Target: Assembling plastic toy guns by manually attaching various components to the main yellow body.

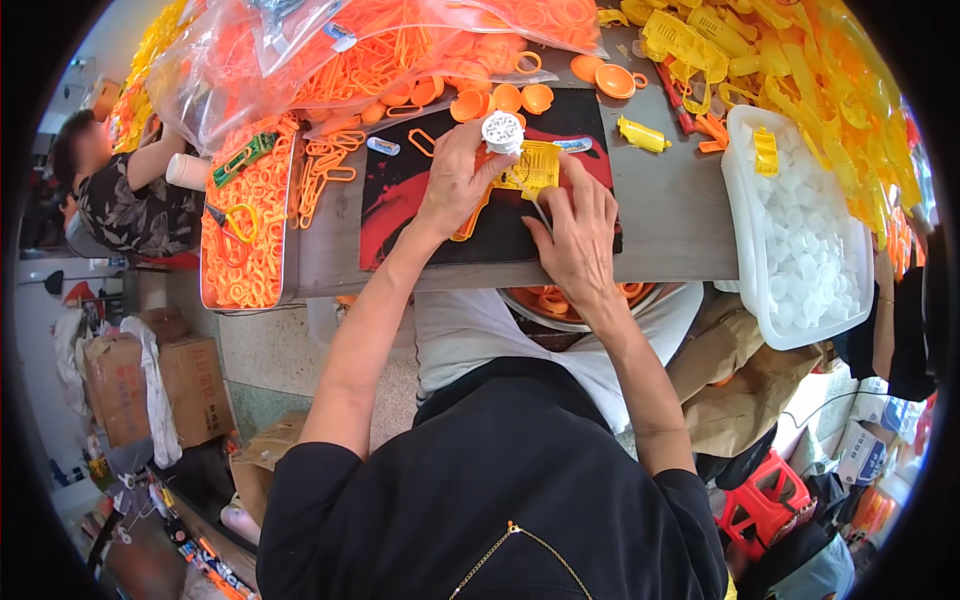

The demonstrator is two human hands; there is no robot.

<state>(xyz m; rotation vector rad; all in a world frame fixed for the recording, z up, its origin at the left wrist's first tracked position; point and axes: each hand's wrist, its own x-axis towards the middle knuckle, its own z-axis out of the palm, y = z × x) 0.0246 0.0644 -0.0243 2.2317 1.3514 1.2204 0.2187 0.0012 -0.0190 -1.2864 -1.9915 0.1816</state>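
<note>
My left hand pinches a round white plastic wheel at its fingertips, held over a yellow plastic toy shell with an orange part under it. My right hand presses on the lower right side of that yellow shell. Both hands work above a black and red mat on the grey table.
A tray of orange rings sits at the left, a white bin of white wheels at the right. Bags of orange parts, orange caps and yellow parts fill the back. A metal bowl sits below the table edge. Another person sits far left.
</note>
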